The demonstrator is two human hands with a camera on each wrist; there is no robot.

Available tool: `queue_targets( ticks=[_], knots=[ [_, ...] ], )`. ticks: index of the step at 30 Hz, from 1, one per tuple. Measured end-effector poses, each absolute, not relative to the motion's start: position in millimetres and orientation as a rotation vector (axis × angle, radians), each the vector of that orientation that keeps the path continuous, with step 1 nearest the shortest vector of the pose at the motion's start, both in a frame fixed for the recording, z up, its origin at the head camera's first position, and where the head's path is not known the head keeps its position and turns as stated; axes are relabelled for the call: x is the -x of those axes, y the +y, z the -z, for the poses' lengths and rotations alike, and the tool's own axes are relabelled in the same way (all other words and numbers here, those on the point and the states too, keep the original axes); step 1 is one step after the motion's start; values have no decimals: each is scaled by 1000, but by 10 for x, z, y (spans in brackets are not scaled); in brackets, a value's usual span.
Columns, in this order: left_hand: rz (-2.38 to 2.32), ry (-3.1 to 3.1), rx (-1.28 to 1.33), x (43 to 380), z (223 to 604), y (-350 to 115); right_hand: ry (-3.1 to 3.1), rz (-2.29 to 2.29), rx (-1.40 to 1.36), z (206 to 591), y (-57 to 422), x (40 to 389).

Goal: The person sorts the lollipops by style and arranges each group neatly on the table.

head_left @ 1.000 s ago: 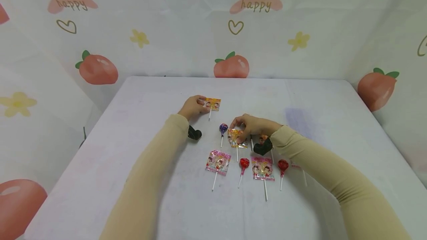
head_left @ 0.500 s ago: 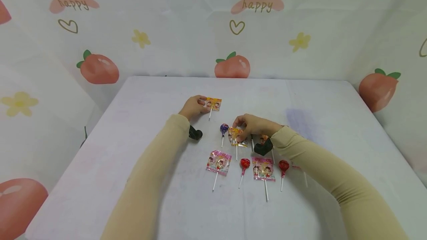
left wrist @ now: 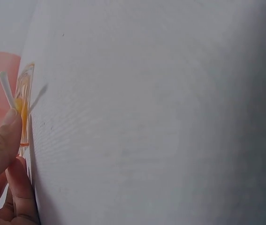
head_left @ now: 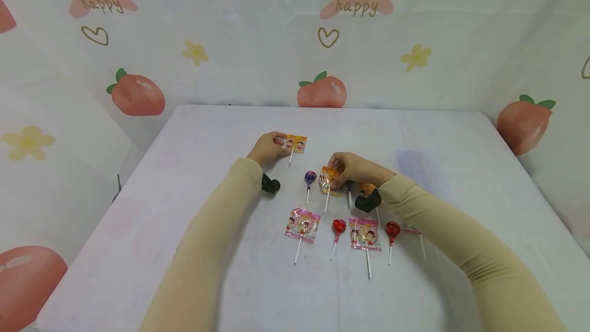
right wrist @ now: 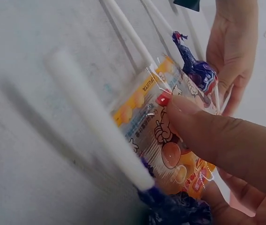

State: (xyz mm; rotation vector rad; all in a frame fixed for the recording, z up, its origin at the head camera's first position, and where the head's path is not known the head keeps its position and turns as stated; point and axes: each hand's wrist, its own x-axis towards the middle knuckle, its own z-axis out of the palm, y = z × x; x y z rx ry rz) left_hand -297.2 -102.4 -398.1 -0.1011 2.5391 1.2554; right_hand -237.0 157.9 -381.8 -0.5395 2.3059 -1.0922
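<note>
Your left hand [head_left: 267, 148] pinches the far orange-packet lollipop [head_left: 297, 143], your right hand [head_left: 356, 169] the nearer orange-packet lollipop [head_left: 325, 184]; swung leftward, the latter could roll the adjacent purple lollipop [head_left: 310, 177].

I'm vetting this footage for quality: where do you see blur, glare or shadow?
Head: soft shadow along the right sleeve; right wrist: nearest lollipop stick blurred, glints on the orange packet; left wrist: table dims toward the right edge, thin shadow beside the other orange packet.
</note>
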Motion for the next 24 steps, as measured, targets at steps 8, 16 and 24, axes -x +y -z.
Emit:
queue_targets(
  ticks=[8,16,24],
  knots=[
    [-1268,2537,105,2969,3991,-1014,2389,1083,472,3782,1600,2419],
    [-1264,2538,92,2977,4003,-1020,2430,1196,436,3748,1651,2471],
    [-1251,2538,90,3004,4002,-1035,2344,1470,339,3605,1741,2571]
  ],
)
